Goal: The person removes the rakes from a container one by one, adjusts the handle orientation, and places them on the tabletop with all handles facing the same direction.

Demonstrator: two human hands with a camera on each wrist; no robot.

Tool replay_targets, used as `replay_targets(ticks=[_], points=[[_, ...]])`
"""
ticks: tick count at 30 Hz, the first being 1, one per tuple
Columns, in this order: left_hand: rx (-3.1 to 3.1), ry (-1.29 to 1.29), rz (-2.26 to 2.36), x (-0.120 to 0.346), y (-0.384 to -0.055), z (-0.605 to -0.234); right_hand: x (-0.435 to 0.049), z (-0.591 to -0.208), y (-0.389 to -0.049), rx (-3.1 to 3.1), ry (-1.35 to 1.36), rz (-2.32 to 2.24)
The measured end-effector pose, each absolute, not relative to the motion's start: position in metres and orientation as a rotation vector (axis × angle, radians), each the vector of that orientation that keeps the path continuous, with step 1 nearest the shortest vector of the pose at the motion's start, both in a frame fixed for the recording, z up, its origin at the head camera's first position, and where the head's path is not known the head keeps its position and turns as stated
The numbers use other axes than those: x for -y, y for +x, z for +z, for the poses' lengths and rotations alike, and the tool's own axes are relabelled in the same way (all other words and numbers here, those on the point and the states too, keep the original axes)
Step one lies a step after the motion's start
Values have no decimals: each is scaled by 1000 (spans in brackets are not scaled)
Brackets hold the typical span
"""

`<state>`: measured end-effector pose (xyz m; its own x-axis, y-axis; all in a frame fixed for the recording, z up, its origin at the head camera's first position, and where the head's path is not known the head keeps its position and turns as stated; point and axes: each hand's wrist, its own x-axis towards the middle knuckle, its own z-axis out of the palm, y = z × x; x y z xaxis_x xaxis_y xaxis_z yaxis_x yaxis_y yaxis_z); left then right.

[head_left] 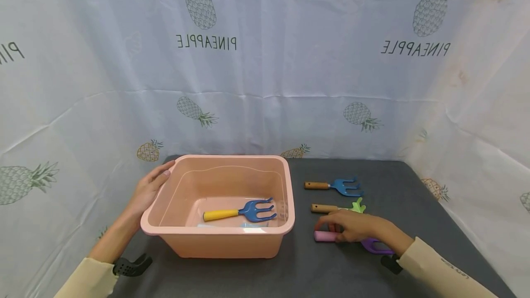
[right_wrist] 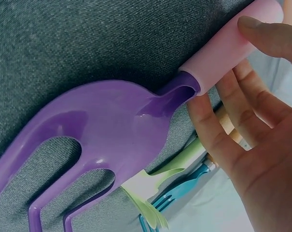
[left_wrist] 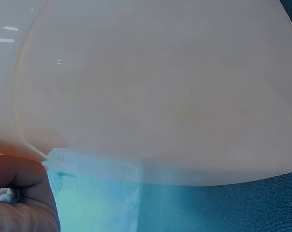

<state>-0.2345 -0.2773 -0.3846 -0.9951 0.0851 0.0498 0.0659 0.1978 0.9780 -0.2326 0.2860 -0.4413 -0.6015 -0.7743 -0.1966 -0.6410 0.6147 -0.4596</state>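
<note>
My left hand (head_left: 151, 188) grips the left rim of a peach plastic basin (head_left: 223, 245); in the left wrist view, curled fingers (left_wrist: 25, 188) show beside the basin wall (left_wrist: 160, 96). Inside the basin lies a hand rake with a yellow handle and blue prongs (head_left: 256, 210). To the basin's right, my right hand (head_left: 356, 225) holds the pink handle (head_left: 325, 236) of a purple-pronged hand rake (right_wrist: 112, 116). In the right wrist view, the thumb lies along one side of that handle and the fingers reach against the other. The rake's prongs point right, partly hidden by my hand.
Beyond my right hand lie a wooden-handled tool with a light green head (head_left: 358, 206) and a blue hand rake (head_left: 345, 187) with a wooden handle. All are on a dark grey table (head_left: 389, 174), with a pineapple-print curtain (head_left: 314, 59) behind and at both sides.
</note>
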Motion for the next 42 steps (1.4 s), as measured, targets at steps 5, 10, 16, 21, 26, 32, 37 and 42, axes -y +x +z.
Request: replay_targets(ticks=[5, 10, 16, 21, 26, 32, 37, 42], points=[[-2398, 166, 2008, 277, -235, -385, -285, -439, -233, -2458, -1137, -495], [-2417, 148, 1987, 278, -233, -385, -284, -436, -233, -2449, -1087, -494], [-2402, 138, 1992, 277, -233, -385, -285, -431, -235, -2430, -1050, -517], [-2408, 134, 1975, 276, -233, -384, -285, -424, -236, -2442, -1072, -527], [-2438, 133, 1948, 276, -233, -384, -284, -412, -236, -2488, -1046, -540], [-2431, 133, 1974, 275, -233, -384, -281, -393, -235, -2530, -1037, -548], [-2409, 143, 2006, 275, -232, -384, -277, -377, -237, -2559, -1071, -547], [-2410, 160, 2011, 275, -233, -385, -273, -362, -242, -2580, -1093, -552]])
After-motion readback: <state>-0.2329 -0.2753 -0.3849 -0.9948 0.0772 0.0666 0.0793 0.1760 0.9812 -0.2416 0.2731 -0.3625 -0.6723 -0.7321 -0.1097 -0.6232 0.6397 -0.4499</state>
